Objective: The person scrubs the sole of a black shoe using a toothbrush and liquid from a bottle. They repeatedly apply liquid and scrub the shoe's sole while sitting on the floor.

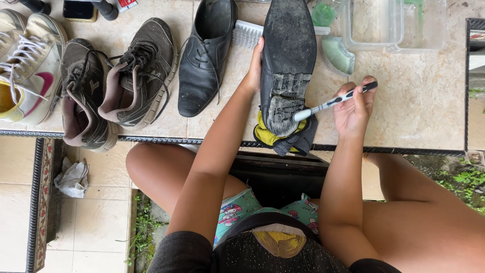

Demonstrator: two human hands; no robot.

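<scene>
1. Head view, the setting: pale stone tiling forms a low ledge [419,101] with a dark patterned edge, and the person sits at it with knees spread. A clear plastic tub [391,25] and a green soap-like lump [337,54] stand at the far side.

2. Head view, the row of footwear: a white sneaker [28,60] lies far left, then a pair of worn grey-brown trainers [111,81], then a black leather shoe [204,55] upright. A white scrub brush [246,33] lies just behind it.

3. Head view, the hands: the left hand [254,68] clasps the side of a second black dress shoe [287,55], turned sole-up, heel resting on a yellow and dark cloth [285,136] at the ledge's edge. The right hand [356,106] pinches a toothbrush [333,102] closed between fingers and thumb, bristles touching the heel.

4. Handling, as a judgement: the shoe looks stiff in the sole and moderately heavy, with a softer leather upper; gripping it at the waist, as the left hand does, seems steadiest. If wet, the sole could be slippery. The toothbrush is light and slightly springy.

5. Elsewhere: a crumpled white rag [73,178] lies on the floor tiles at left.
</scene>
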